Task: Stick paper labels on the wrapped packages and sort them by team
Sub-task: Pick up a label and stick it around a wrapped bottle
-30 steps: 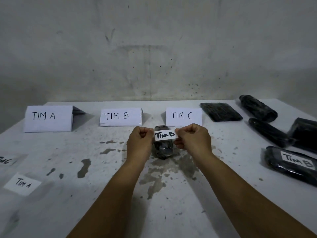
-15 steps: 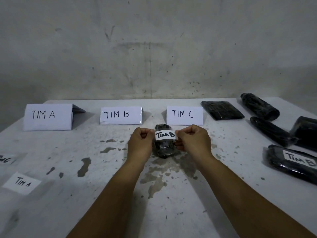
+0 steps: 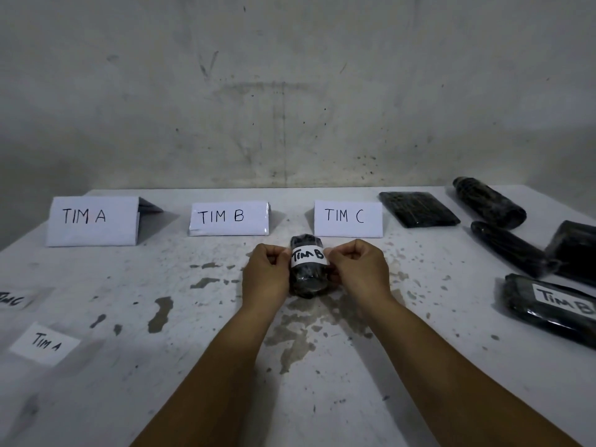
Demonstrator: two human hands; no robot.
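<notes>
A small black wrapped package [image 3: 307, 280] lies mid-table between the TIM B sign [image 3: 228, 218] and the TIM C sign [image 3: 348, 218]. A white paper label reading "TIM B" [image 3: 308, 257] curves over its top. My left hand [image 3: 267, 274] pinches the label's left end against the package. Pressed to the other side, my right hand [image 3: 358, 269] pinches the right end. A TIM A sign [image 3: 92, 221] stands at the far left.
Loose labels lie at the left: "TIM A" [image 3: 45, 342] and a partly cut-off one [image 3: 13, 300]. At the right lie several black packages: a flat one [image 3: 419, 209], two rolls [image 3: 488, 201] [image 3: 508, 248], one at the edge [image 3: 575, 250], and one labelled "TIM B" [image 3: 548, 309].
The label was held flat just above the package; now it is lowered and bent down around the package, with both hands pressing its ends onto the sides.
</notes>
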